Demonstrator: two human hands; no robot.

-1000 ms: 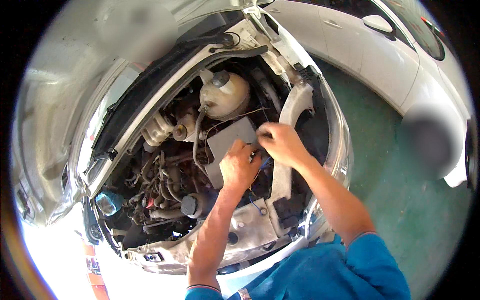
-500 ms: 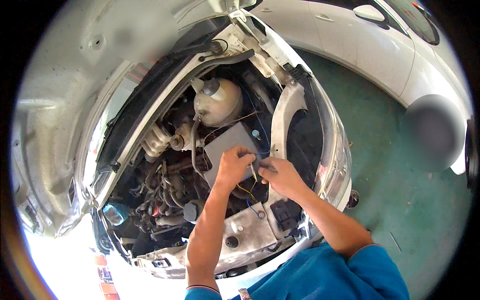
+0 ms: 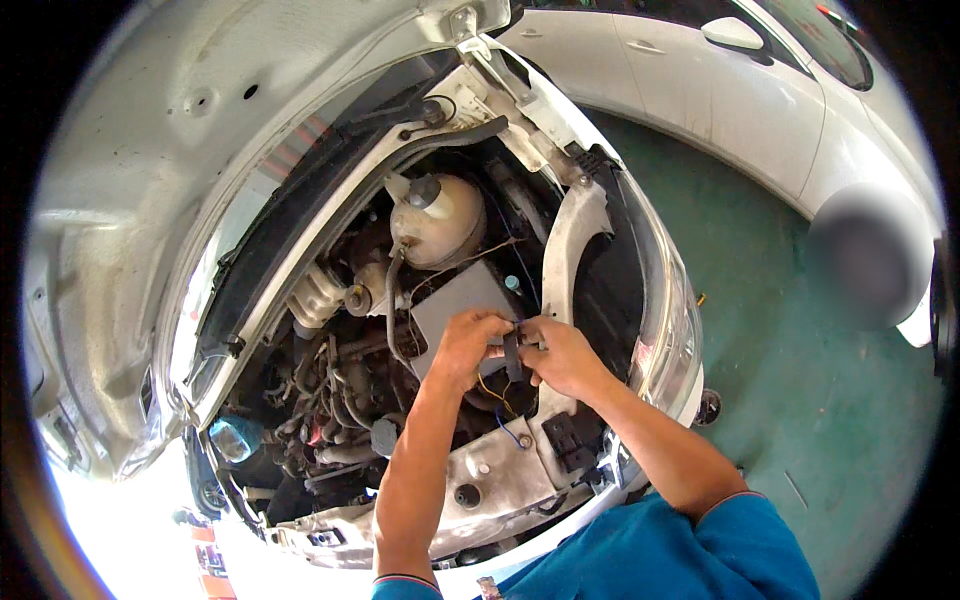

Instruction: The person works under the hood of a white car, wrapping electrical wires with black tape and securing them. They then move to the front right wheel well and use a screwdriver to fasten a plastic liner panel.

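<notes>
No readable lettering, no legible numbers, labels or signs on the engine parts (image 3: 345, 405), open hood (image 3: 110, 250), neighbouring car (image 3: 700, 100)

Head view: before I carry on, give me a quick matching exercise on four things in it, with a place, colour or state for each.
Things:
1. Rounded reservoir
2. Flat-topped box
3. Dark strip
4. Parked car

Descriptions:
A. Between the left hand and the right hand
B. White, at the picture's upper right
C. Cream-coloured, with a cap
D. Grey, partly hidden by the left hand

Pairs: 1-C; 2-D; 3-A; 4-B
</notes>
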